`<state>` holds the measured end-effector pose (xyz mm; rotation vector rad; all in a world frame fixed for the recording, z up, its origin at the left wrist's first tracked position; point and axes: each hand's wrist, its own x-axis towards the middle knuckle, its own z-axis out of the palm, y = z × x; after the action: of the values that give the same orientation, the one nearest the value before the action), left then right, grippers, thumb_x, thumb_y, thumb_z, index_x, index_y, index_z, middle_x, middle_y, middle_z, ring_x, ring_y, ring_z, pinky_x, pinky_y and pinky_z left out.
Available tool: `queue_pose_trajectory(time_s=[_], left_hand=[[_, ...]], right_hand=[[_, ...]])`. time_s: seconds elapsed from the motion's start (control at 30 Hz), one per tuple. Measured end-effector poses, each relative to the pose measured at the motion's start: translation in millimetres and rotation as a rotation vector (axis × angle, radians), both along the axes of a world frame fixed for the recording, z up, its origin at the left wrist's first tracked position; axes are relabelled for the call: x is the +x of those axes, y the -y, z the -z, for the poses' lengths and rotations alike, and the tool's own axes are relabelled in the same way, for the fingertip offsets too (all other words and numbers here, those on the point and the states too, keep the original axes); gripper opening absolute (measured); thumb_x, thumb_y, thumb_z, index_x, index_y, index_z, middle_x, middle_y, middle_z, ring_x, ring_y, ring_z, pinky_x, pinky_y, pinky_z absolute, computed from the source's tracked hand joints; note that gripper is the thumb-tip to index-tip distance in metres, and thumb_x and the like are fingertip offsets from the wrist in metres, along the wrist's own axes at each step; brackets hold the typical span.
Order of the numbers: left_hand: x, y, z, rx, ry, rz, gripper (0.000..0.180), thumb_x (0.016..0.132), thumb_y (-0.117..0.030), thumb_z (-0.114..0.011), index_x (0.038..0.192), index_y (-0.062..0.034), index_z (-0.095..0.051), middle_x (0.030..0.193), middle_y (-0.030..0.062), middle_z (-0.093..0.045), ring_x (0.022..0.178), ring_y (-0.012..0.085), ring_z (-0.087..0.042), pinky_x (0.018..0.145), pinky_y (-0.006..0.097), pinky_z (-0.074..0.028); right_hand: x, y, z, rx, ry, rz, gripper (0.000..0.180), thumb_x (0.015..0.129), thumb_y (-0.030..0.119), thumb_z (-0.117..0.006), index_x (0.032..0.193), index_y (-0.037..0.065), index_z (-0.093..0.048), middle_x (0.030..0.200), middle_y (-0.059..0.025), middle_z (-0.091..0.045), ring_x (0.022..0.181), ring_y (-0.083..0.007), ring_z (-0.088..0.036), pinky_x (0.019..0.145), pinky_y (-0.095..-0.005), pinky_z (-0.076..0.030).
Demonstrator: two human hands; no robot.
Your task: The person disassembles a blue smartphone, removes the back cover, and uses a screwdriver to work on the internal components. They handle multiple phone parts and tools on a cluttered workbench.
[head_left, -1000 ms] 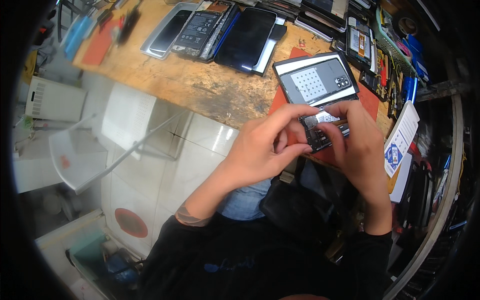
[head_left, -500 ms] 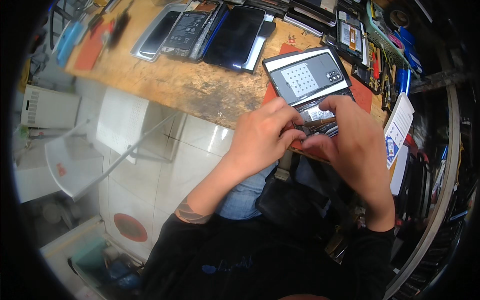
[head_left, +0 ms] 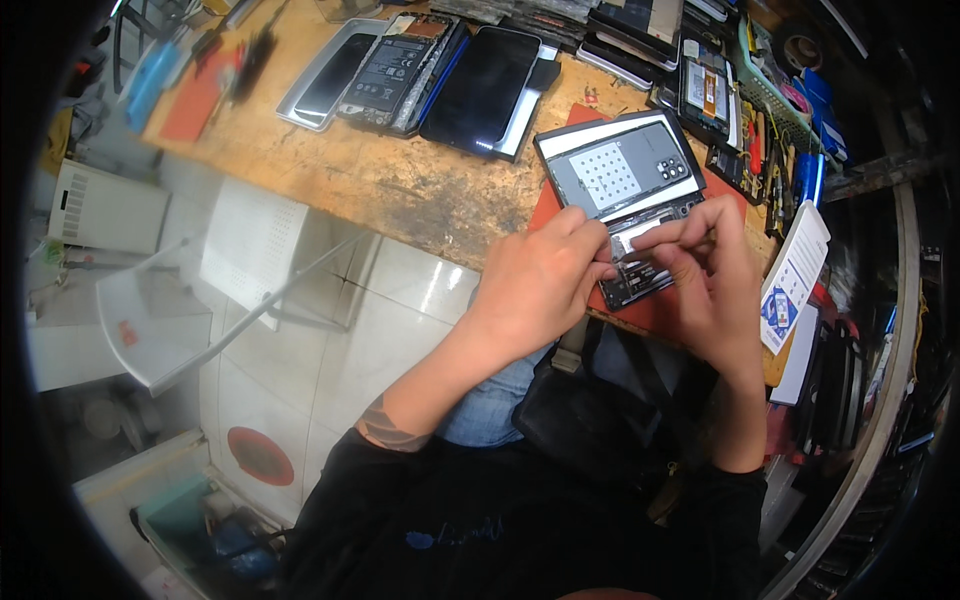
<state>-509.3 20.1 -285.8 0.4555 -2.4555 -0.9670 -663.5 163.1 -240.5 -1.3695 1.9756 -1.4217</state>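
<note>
An opened phone (head_left: 637,284) with its inner parts bare lies on a red mat (head_left: 680,318) at the bench edge. My left hand (head_left: 545,280) is at the phone's left side, thumb and fingertips pinched together over it; what they hold, if anything, is hidden. Over the phone's right half is my right hand (head_left: 718,295), index finger and thumb drawn close together, their grip too small to make out. Just beyond the phone, a grey back cover (head_left: 650,150) with a dotted white patch and a camera cluster rests on a white and black tray-like piece.
Left of the mat lie a black-screened phone (head_left: 480,90), an opened phone with a large battery (head_left: 395,75) and a phone in a pale tray (head_left: 337,75). Stacked phones (head_left: 632,40), a green basket (head_left: 765,85) and a printed white box (head_left: 792,280) stand at the right.
My right hand has shifted and turned slightly, uncovering the phone's lower end. A brownish thin tool seen between the hands earlier no longer shows clearly. The whole view has shifted a little.
</note>
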Motion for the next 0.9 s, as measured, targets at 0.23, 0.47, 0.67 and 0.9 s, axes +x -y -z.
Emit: queue_pose_trajectory(time_s=[0.23,0.47,0.67,0.9], left_hand=[[0,1,0,0.05,-0.015,0.021,0.023,0.088,-0.014,-0.089,0.104,-0.0114,-0.073,0.09,0.0056,-0.068,0.074,0.0261,-0.07,0.064,0.04,-0.054],[6,8,4,0.281,-0.14,0.011,0.042,0.082,-0.012,-0.095,0.12,-0.0101,-0.076,0.079,-0.0004,-0.06,0.065,0.01,-0.058,0.059,0.028,-0.045],[8,12,4,0.258,-0.035,0.053,0.04,0.084,-0.021,-0.094,0.118,-0.0124,-0.075,0.07,0.0018,-0.062,0.064,0.0171,-0.063,0.06,0.034,-0.048],[3,8,5,0.168,-0.047,-0.004,0.033,0.082,-0.015,-0.095,0.109,-0.0089,-0.079,0.062,0.0026,-0.062,0.055,0.0154,-0.061,0.057,0.032,-0.046]], right_hand=[[-4,-4,2,-0.015,0.091,0.008,0.019,0.106,-0.007,-0.064,0.109,0.0,-0.047,0.101,-0.0206,-0.079,0.098,-0.0247,-0.081,0.086,-0.0349,-0.063],[-2,3,8,-0.118,-0.082,0.081,0.02,0.105,-0.006,-0.066,0.11,0.0,-0.048,0.1,-0.0199,-0.079,0.096,-0.026,-0.082,0.082,-0.0359,-0.063],[5,7,6,-0.05,-0.166,-0.027,0.019,0.107,-0.007,-0.063,0.108,0.001,-0.046,0.103,-0.0208,-0.079,0.099,-0.0257,-0.081,0.086,-0.0354,-0.063],[2,18,16,-0.12,-0.24,-0.055,0.024,0.1,-0.01,-0.069,0.108,0.0,-0.049,0.093,-0.0187,-0.075,0.093,-0.0328,-0.083,0.075,-0.0378,-0.064]])
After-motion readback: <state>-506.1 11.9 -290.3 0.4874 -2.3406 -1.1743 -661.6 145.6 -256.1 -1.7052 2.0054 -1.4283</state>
